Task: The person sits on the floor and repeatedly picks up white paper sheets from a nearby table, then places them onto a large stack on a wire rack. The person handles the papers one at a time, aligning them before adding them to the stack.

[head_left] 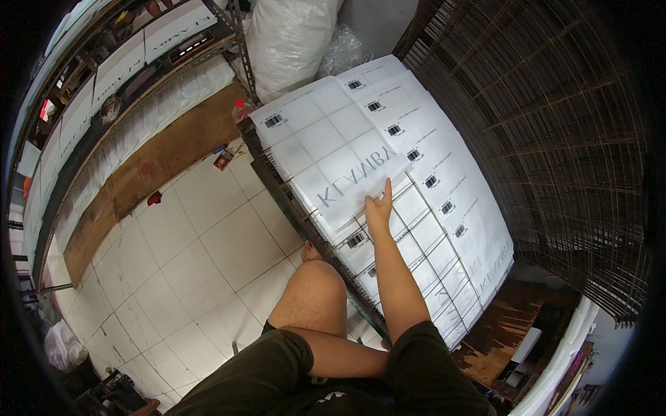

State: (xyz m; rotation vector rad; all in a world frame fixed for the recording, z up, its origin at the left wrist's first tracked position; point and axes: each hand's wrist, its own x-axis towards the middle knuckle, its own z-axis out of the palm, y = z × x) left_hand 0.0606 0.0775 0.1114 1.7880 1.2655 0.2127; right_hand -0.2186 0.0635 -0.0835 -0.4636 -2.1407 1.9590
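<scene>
My right hand reaches to the near edge of a translucent white plastic sheet with dark printing. Thumb and index finger are spread apart at that edge; the other fingers are hard to make out. The sheet lies on a wire rack, whose grid shows through it. More printed white sheets overlap in a row along its right side. My left forearm crosses my lap toward the right sleeve, which hides the left hand.
Raised wire shelves lean up on the right. A stuffed white sack and clear plastic stand behind. At left, a long bench with a wooden side borders the tiled floor. My bare knee is beside the rack.
</scene>
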